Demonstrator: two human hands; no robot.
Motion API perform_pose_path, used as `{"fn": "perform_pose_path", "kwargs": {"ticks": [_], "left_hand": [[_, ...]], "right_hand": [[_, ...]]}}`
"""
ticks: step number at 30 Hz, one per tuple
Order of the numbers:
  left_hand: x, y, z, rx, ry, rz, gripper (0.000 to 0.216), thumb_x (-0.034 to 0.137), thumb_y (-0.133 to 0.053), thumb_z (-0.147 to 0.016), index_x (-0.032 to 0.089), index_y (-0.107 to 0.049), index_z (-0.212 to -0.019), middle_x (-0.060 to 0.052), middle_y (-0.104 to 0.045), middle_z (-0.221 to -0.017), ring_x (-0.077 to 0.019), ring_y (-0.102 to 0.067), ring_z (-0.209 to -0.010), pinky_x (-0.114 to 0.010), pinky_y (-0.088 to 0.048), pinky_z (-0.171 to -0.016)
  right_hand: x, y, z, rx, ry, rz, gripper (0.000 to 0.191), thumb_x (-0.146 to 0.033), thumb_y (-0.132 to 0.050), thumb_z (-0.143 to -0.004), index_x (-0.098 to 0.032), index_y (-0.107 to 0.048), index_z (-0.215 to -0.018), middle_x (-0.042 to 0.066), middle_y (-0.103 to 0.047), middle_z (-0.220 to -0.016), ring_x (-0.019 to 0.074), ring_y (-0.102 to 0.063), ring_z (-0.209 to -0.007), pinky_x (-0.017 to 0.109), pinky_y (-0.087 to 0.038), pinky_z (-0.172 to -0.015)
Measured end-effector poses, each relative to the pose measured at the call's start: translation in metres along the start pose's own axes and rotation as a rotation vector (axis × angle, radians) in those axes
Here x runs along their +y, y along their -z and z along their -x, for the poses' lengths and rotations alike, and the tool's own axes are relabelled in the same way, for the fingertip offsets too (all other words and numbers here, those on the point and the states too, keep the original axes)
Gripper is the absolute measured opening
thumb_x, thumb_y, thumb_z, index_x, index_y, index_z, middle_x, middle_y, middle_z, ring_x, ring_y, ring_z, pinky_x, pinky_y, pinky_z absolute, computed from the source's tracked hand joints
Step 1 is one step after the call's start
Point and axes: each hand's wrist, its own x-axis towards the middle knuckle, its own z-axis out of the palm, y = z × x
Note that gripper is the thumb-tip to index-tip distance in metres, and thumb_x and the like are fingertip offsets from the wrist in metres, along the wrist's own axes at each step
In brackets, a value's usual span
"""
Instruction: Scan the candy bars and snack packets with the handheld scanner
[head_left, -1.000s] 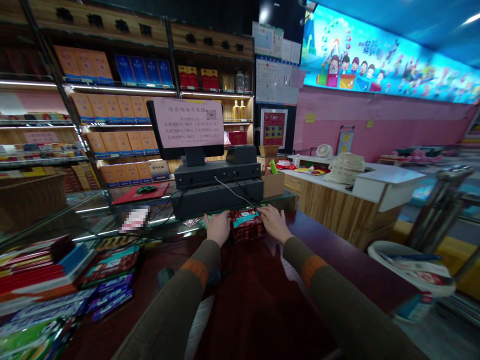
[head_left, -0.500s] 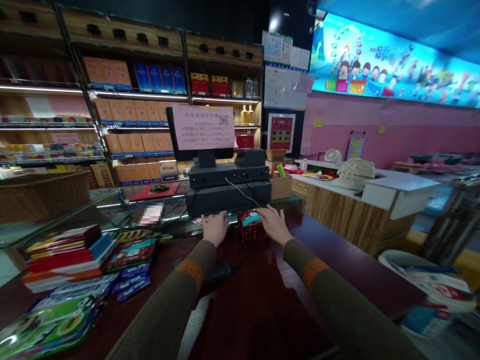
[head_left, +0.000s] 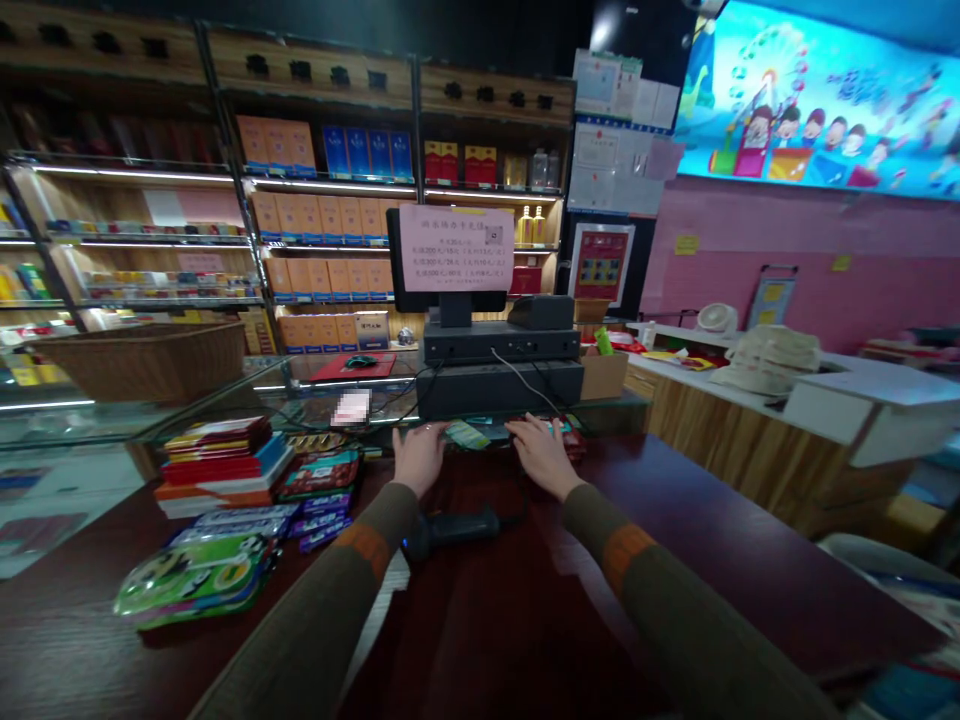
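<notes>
My left hand [head_left: 418,460] is over the back of the dark red table, fingers reaching right and thumb apart. Its fingertips come close to a green-and-white packet [head_left: 468,434]; whether they touch is unclear. On the packet's other side, my right hand [head_left: 543,456] has its fingers stretched forward and left, with nothing visibly gripped. Just behind and right of it, partly covered, lies a stack of dark red and teal packets [head_left: 574,442]. A black handheld scanner [head_left: 457,528] rests on the table between my forearms.
At left are stacked red and orange boxes [head_left: 221,470], brown-and-teal packets [head_left: 321,474], purple packets [head_left: 324,518] and green panda packs [head_left: 206,575]. A monitor with a pink notice [head_left: 457,250] and a dark cash drawer [head_left: 499,388] stand beyond the glass counter's edge.
My right hand has moved left off the dark red packets toward the green packet, which now shows more fully. The view has swung left, so the surroundings appear farther right.
</notes>
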Motion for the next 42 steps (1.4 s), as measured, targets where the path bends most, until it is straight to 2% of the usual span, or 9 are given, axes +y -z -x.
{"fn": "perform_pose_path", "kwargs": {"ticks": [5,12,20,27,35,42], "left_hand": [[-0.031,0.006,0.011,0.004,0.040,-0.053,0.036,0.026,-0.046,-0.097,0.030,-0.062,-0.129,-0.008,-0.074,-0.116,-0.0273,-0.061,-0.119,-0.064,-0.023,-0.116],[-0.071,0.015,0.028,0.007,0.113,-0.052,0.033,0.028,-0.047,-0.096,0.028,-0.065,-0.124,-0.006,-0.074,-0.118,-0.0273,-0.060,-0.121,-0.062,-0.021,-0.117],[-0.107,0.013,0.043,0.029,0.147,-0.104,0.032,0.027,-0.050,-0.095,0.029,-0.064,-0.124,-0.007,-0.073,-0.119,-0.0277,-0.060,-0.120,-0.062,-0.019,-0.118],[-0.123,0.014,0.055,0.112,0.107,-0.139,0.033,0.025,-0.054,-0.092,0.027,-0.063,-0.124,-0.006,-0.070,-0.123,-0.0281,-0.055,-0.125,-0.061,-0.010,-0.121],[-0.132,0.014,0.061,0.190,0.151,-0.317,0.021,0.032,-0.059,-0.088,0.022,-0.066,-0.104,-0.011,-0.064,-0.118,-0.0304,-0.054,-0.118,-0.057,-0.014,-0.122],[-0.139,0.014,0.062,0.201,0.137,-0.320,0.021,0.032,-0.059,-0.086,0.022,-0.069,-0.101,-0.011,-0.062,-0.120,-0.0311,-0.053,-0.117,-0.056,-0.013,-0.122]], "right_hand": [[-0.027,-0.014,-0.005,-0.026,0.055,-0.033,0.042,-0.021,-0.038,-0.099,-0.028,-0.060,-0.134,0.005,-0.061,-0.141,0.0265,-0.037,-0.145,0.067,-0.006,-0.120],[-0.060,-0.034,-0.012,-0.082,0.095,-0.090,0.040,-0.021,-0.040,-0.099,-0.030,-0.061,-0.132,0.003,-0.061,-0.141,0.0253,-0.038,-0.144,0.067,-0.003,-0.120],[-0.089,-0.054,-0.020,-0.136,0.129,-0.146,0.042,-0.020,-0.038,-0.099,-0.031,-0.060,-0.133,0.003,-0.060,-0.142,0.0240,-0.038,-0.144,0.068,-0.005,-0.119],[-0.111,-0.070,-0.030,-0.204,0.161,-0.206,0.040,-0.022,-0.037,-0.100,-0.029,-0.062,-0.131,0.005,-0.062,-0.140,0.0242,-0.040,-0.143,0.066,-0.005,-0.119],[-0.130,-0.082,-0.045,-0.265,0.185,-0.270,0.037,-0.022,-0.041,-0.099,-0.030,-0.064,-0.128,0.007,-0.062,-0.139,0.0231,-0.044,-0.139,0.067,-0.003,-0.119],[-0.142,-0.087,-0.055,-0.311,0.170,-0.327,0.037,-0.024,-0.042,-0.099,-0.032,-0.067,-0.124,0.004,-0.065,-0.136,0.0238,-0.048,-0.137,0.068,-0.004,-0.119]]}}
